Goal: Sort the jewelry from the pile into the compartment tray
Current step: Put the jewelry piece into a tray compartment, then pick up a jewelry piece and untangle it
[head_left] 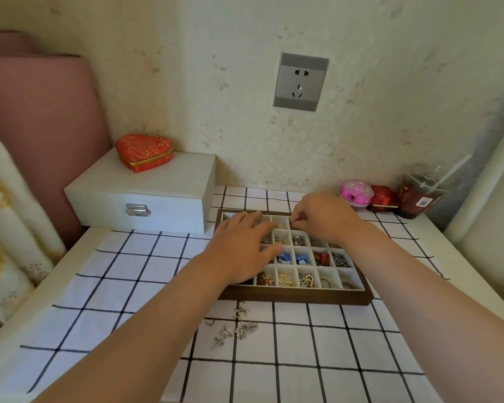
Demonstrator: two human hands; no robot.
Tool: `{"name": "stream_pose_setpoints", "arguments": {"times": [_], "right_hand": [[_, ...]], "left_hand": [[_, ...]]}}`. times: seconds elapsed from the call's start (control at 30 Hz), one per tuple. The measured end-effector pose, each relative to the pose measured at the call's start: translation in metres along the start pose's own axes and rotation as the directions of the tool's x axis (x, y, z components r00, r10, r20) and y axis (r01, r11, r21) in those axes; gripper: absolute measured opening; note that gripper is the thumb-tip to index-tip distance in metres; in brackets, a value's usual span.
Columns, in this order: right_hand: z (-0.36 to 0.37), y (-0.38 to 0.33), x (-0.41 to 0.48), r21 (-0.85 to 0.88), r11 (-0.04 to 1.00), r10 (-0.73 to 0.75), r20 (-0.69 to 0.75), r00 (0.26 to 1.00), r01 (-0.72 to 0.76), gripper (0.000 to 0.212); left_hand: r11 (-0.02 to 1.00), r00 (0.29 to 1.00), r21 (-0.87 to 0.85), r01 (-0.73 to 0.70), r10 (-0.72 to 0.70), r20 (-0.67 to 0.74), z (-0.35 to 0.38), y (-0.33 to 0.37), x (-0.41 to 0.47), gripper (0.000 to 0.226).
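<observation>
Wooden tray (297, 298) under flat left hand (242, 251), pinched right hand (320, 218).

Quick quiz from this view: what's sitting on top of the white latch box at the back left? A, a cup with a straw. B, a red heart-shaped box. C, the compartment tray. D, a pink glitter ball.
B: the red heart-shaped box rests on the lid of the white latch box, while the pink ball and the cup stand at the back right of the table, and the compartment tray lies on the checked cloth.
</observation>
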State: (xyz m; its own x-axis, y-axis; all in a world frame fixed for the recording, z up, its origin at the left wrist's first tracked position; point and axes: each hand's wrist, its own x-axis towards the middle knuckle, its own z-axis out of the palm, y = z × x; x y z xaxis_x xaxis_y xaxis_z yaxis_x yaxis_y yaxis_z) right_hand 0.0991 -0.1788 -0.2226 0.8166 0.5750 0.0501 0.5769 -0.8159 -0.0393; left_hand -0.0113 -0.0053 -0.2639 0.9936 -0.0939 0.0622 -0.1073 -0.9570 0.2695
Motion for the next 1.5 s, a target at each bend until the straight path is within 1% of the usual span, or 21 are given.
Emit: {"name": "stream_pose_setpoints", "arguments": {"times": [0.07, 0.13, 0.33, 0.47, 0.53, 0.63, 0.73, 0.83, 0.93, 1.0, 1.07, 1.13, 1.17, 1.27, 1.33, 1.4, 1.47, 1.5], "right_hand": [[0.002, 0.001, 0.000, -0.024, 0.999, 0.042, -0.065, 0.997, -0.044, 0.008], [0.004, 0.002, -0.002, -0.008, 0.999, 0.050, -0.087, 0.995, -0.051, 0.010], [0.004, 0.006, -0.006, 0.105, 0.994, 0.023, 0.043, 0.999, -0.027, 0.030], [0.000, 0.007, -0.012, 0.144, 0.989, 0.026, 0.026, 0.999, -0.030, 0.030], [-0.005, 0.007, -0.018, 0.173, 0.984, 0.038, -0.006, 0.999, -0.037, 0.027], [-0.013, -0.004, -0.030, 0.202, 0.979, 0.030, -0.071, 0.997, -0.015, 0.024], [-0.021, -0.029, -0.046, 0.245, 0.967, -0.043, -0.116, 0.992, 0.070, 0.023], [-0.026, -0.062, -0.067, 0.286, 0.943, -0.144, -0.107, 0.984, 0.169, 0.020], [-0.025, -0.095, -0.084, 0.296, 0.918, -0.254, -0.075, 0.964, 0.265, 0.019], [-0.022, -0.113, -0.092, 0.304, 0.905, -0.293, -0.063, 0.954, 0.298, 0.018], [-0.018, -0.127, -0.100, 0.289, 0.903, -0.318, -0.043, 0.947, 0.317, 0.019], [-0.013, -0.138, -0.106, 0.224, 0.910, -0.350, -0.035, 0.936, 0.349, 0.020], [-0.011, -0.142, -0.109, 0.193, 0.911, -0.362, -0.042, 0.931, 0.363, 0.021], [-0.005, -0.150, -0.109, 0.117, 0.904, -0.404, -0.074, 0.912, 0.411, 0.025], [-0.001, -0.153, -0.106, 0.042, 0.889, -0.453, -0.068, 0.889, 0.457, 0.027], [0.003, -0.156, -0.105, -0.045, 0.875, -0.484, -0.033, 0.875, 0.482, 0.023], [0.004, -0.158, -0.104, -0.165, 0.857, -0.492, 0.017, 0.870, 0.488, 0.013], [0.005, -0.158, -0.103, -0.200, 0.845, -0.501, 0.029, 0.865, 0.496, 0.015]], "left_hand": [[1.000, 1.000, -0.004, -0.006, 0.006, 0.000, 0.001, -0.002, 0.000, 0.061], [1.000, 1.000, -0.005, -0.010, 0.010, -0.001, 0.000, 0.000, -0.001, 0.061], [1.000, 1.000, -0.008, -0.014, 0.014, -0.011, -0.001, 0.002, -0.003, 0.060], [0.999, 0.999, -0.031, -0.016, 0.015, -0.033, -0.008, 0.003, -0.008, 0.059], [0.997, 0.997, -0.070, -0.026, 0.021, -0.072, -0.013, 0.004, -0.013, 0.057], [0.990, 0.983, -0.130, -0.056, 0.032, -0.181, -0.022, 0.003, -0.027, 0.051], [0.984, 0.954, -0.158, -0.079, 0.029, -0.298, -0.030, -0.002, -0.047, 0.038], [0.979, 0.928, -0.186, -0.081, 0.006, -0.372, -0.038, -0.008, -0.070, 0.019], [0.976, 0.942, -0.216, -0.020, -0.054, -0.332, -0.043, -0.017, -0.096, 0.006], [0.978, 0.961, -0.205, 0.042, -0.096, -0.260, -0.045, -0.024, -0.111, 0.007], [0.983, 0.978, -0.159, 0.090, -0.117, -0.171, -0.045, -0.031, -0.124, 0.006], [0.983, 0.986, -0.131, 0.127, -0.140, -0.089, -0.044, -0.036, -0.133, 0.002], [0.982, 0.986, -0.125, 0.144, -0.153, -0.064, -0.043, -0.037, -0.137, 0.006], [0.984, 0.986, -0.099, 0.148, -0.155, -0.057, -0.038, -0.040, -0.143, 0.017], [0.985, 0.987, -0.091, 0.146, -0.151, -0.052, -0.038, -0.039, -0.144, 0.018], [0.985, 0.988, -0.086, 0.151, -0.154, -0.029, -0.039, -0.039, -0.144, 0.019], [0.983, 0.986, -0.085, 0.163, -0.164, -0.003, -0.039, -0.040, -0.143, 0.019], [0.982, 0.986, -0.088, 0.169, -0.169, 0.008, -0.040, -0.040, -0.142, 0.018]]}}
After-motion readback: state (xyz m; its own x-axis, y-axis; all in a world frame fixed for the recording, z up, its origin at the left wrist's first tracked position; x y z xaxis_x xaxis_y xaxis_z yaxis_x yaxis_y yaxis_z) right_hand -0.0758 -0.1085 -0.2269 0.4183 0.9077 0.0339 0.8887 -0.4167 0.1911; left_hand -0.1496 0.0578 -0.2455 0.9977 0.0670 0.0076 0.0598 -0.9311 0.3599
